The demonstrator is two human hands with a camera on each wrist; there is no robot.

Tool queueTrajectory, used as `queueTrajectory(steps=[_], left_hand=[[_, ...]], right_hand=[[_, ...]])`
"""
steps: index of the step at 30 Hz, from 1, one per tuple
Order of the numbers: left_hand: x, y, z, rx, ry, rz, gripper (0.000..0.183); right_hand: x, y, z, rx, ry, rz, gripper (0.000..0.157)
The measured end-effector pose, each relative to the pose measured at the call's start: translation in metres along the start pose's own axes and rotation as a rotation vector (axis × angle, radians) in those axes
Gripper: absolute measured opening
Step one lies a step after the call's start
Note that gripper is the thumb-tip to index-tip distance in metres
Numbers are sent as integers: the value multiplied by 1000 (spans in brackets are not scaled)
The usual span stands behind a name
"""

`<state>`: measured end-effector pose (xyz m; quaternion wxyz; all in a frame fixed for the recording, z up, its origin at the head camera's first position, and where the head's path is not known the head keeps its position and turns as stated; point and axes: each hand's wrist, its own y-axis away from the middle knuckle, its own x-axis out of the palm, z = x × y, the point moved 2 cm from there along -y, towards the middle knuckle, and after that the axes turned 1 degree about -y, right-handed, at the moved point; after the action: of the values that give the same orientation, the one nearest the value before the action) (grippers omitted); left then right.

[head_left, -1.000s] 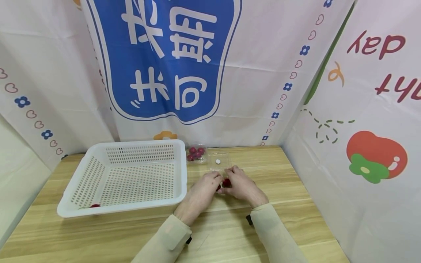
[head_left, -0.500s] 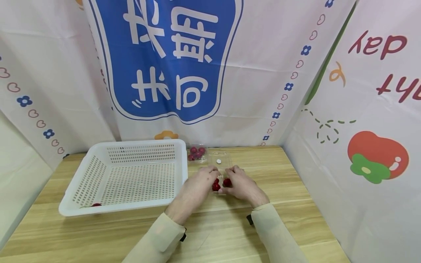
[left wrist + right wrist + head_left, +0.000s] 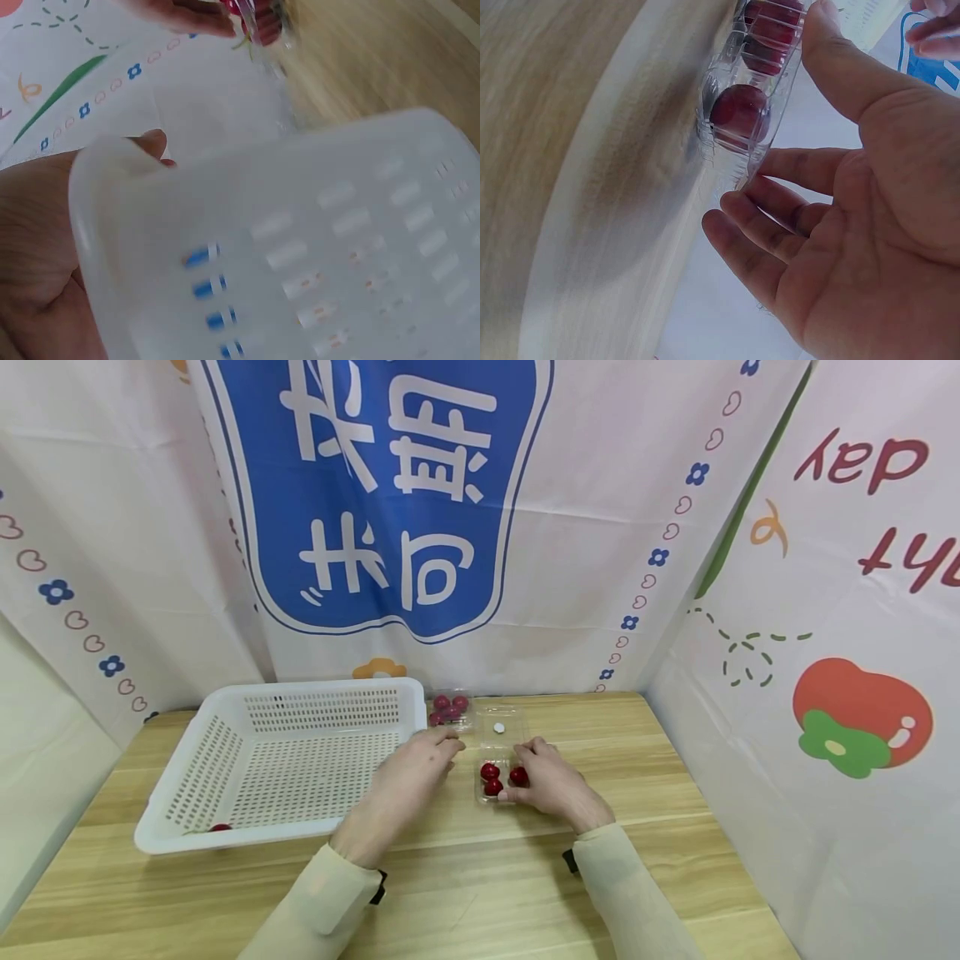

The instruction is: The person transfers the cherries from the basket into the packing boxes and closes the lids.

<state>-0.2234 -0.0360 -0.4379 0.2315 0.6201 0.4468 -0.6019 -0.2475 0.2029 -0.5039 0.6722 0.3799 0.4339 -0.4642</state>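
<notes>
My left hand (image 3: 408, 772) is at the right rim of the white plastic basket (image 3: 281, 836), fingers loosely bent, with nothing seen in them. In the left wrist view the basket wall (image 3: 157, 300) covers most of that hand. The right hand (image 3: 553, 787) holds a small clear plastic box (image 3: 505, 766) by its right side, thumb at the near edge and fingers at the far one. Several red cherries (image 3: 492, 787) lie inside; one cherry (image 3: 740, 116) shows through the wall in the right wrist view. The box's lid (image 3: 513, 718) lies folded back, bearing a white round sticker (image 3: 498, 727).
A second clear box with several dark red cherries (image 3: 453, 712) stands at the back, between basket and lid. One cherry (image 3: 221, 827) lies in the basket's near left corner. Printed cloth (image 3: 570, 568) hangs behind and to the right of the wooden table (image 3: 675, 860).
My left hand has left the box and moved left to the basket's right rim, exposing two cherries in the box. The right hand has stayed on the box.
</notes>
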Motion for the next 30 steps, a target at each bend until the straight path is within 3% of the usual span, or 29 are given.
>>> queueTrajectory(steps=[11,20,30], left_hand=[[-14,21,37,-30,-35,-17,32],[-28,48,74,-86,-62,23,34],[-39,72,104,-87,-88,40,31]], right_hand=[[-1,1,0,3,-8,2,100],[-1,1,1,-1,-1,1,97],[-1,1,3,10,6,4,100]])
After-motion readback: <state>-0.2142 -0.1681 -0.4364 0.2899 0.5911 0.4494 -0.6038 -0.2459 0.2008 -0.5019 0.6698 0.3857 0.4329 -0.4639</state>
